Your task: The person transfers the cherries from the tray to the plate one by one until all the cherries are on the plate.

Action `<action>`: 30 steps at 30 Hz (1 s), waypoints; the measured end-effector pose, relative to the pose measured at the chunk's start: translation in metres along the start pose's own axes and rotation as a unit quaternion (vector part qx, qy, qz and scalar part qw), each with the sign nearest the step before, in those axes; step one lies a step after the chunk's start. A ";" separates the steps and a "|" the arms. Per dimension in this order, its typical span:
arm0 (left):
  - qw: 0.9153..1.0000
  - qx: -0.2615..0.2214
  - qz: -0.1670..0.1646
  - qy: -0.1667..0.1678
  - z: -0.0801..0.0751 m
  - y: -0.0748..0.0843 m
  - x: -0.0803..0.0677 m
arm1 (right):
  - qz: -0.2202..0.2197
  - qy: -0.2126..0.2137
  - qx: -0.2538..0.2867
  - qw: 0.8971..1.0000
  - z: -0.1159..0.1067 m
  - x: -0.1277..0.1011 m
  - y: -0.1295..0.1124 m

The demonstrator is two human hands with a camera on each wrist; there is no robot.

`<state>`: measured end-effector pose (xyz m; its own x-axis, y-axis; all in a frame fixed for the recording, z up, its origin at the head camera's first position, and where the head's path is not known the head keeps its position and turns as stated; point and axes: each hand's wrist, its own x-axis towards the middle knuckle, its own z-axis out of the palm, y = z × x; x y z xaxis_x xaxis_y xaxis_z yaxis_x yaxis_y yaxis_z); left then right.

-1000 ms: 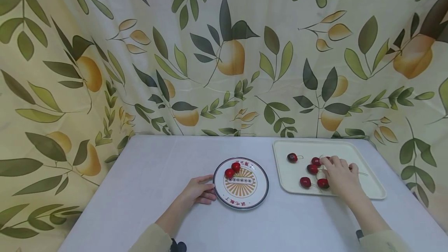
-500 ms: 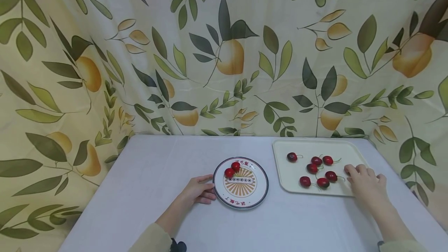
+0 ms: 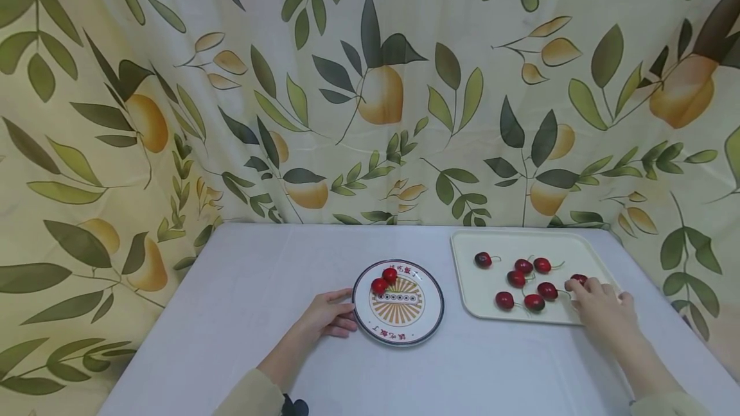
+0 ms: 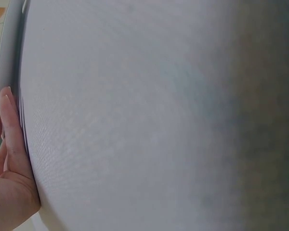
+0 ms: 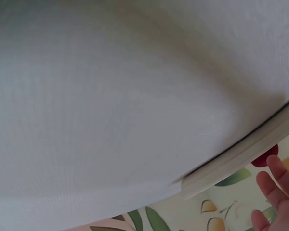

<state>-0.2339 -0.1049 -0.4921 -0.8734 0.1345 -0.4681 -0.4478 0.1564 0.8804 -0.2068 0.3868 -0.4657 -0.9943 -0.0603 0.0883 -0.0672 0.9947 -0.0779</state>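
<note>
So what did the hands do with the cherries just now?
The right hand slid from the middle of the tray to its near right corner, uncovering cherries; its fingertips now touch the rightmost cherry. The left hand stayed against the plate, whose two cherries did not move.

The plate (image 3: 398, 302) beside the left hand (image 3: 328, 314) carries red characters along its far and near rim and a dark band of characters across its centre; all are too small to read.

Open tablecloth (image 3: 277, 287) left of plate (image 3: 430, 313); cherries (image 3: 523, 281) crowding tray (image 3: 468, 287).
</note>
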 end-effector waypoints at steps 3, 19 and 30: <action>1.000 -0.002 0.004 -0.003 0.000 0.000 0.000 | -0.005 -0.006 -0.002 1.000 0.001 0.001 -0.001; 1.000 -0.005 0.005 -0.009 -0.002 -0.002 0.006 | -0.004 0.007 -0.015 1.000 0.010 0.001 -0.006; 1.000 -0.010 0.001 -0.018 -0.004 -0.001 0.005 | -0.009 0.005 -0.016 1.000 0.004 0.003 -0.012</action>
<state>-0.2385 -0.1079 -0.4954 -0.8670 0.1707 -0.4682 -0.4498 0.1367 0.8826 -0.2097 0.3743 -0.4682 -0.9921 -0.0770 0.0989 -0.0817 0.9957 -0.0448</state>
